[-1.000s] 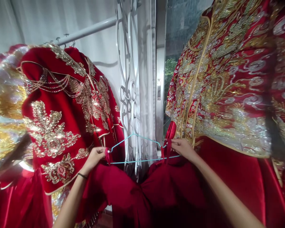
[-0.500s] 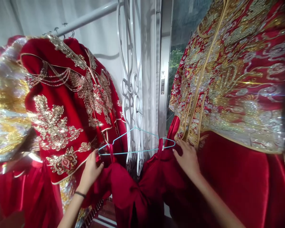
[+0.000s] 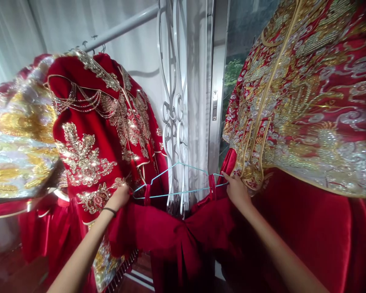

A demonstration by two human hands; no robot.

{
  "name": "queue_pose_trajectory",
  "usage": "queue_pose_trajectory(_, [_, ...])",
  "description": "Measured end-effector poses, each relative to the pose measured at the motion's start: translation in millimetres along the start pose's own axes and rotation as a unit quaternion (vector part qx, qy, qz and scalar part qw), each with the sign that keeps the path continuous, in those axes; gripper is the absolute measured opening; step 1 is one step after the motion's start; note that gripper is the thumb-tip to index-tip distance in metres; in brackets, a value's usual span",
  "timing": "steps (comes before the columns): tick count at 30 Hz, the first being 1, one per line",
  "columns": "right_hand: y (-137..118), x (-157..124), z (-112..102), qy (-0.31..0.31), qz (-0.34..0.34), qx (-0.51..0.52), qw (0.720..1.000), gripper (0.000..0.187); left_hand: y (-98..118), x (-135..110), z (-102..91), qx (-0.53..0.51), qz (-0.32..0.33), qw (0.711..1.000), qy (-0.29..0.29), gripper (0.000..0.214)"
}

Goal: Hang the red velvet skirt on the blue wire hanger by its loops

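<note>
In front of me hangs a plain dark red dress (image 3: 161, 224) with a knotted bow at its chest. Its thin straps loop over a light blue wire hanger (image 3: 177, 193). My left hand (image 3: 120, 197), with a black band at the wrist, is closed at the dress's upper left edge, beside the hanger's left end; its fingertips are partly hidden. At the opposite end, my right hand (image 3: 238, 192) has its index finger stretched onto the hanger tip, and its other fingers are curled against the hanger and dress edge. Fabric spans widely between both hands.
A red jacket (image 3: 91, 106) with gold beading hangs at left, beside a gold-and-silver sequined garment (image 3: 24, 138). White scrolled ironwork (image 3: 172, 110) stands behind the hanger. An embroidered red-and-gold jacket (image 3: 308, 110) over a red velvet skirt (image 3: 301, 228) fills the right side.
The dress's top has spread out flatter and wider. My left hand has closed, its thumb no longer apart. My right index finger has come onto the hanger's end. The view has shifted slightly left.
</note>
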State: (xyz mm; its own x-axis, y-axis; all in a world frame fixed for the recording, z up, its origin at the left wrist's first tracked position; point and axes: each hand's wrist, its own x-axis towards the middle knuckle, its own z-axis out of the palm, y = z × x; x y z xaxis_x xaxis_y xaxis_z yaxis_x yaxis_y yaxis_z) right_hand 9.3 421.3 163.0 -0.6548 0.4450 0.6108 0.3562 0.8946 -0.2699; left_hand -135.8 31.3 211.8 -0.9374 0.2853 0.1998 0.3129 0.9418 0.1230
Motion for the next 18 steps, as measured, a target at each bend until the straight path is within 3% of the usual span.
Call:
queue_pose_trajectory(6, [1, -4, 9, 0.000, -0.091, -0.010, 0.996, 0.046, 31, 5, -27.4, 0.082, 0.045, 0.994, 0.064, 0.033])
queue_pose_trajectory(11, [-7, -10, 6, -0.011, -0.081, -0.021, 0.996, 0.039, 67, 8, -47.4, 0.118, 0.126, 0.981, 0.084, 0.035])
queue_pose_trajectory(15, [-17, 7, -2, -0.049, -0.041, 0.024, 0.998, 0.035, 69, 18, -46.1, 0.107, 0.170, 0.977, 0.072, 0.038])
queue_pose_trajectory(18, [-25, 29, -7, -0.075, -0.007, 0.086, 0.993, 0.037, 58, 23, -37.4, 0.021, 0.246, 0.969, 0.032, 0.040])
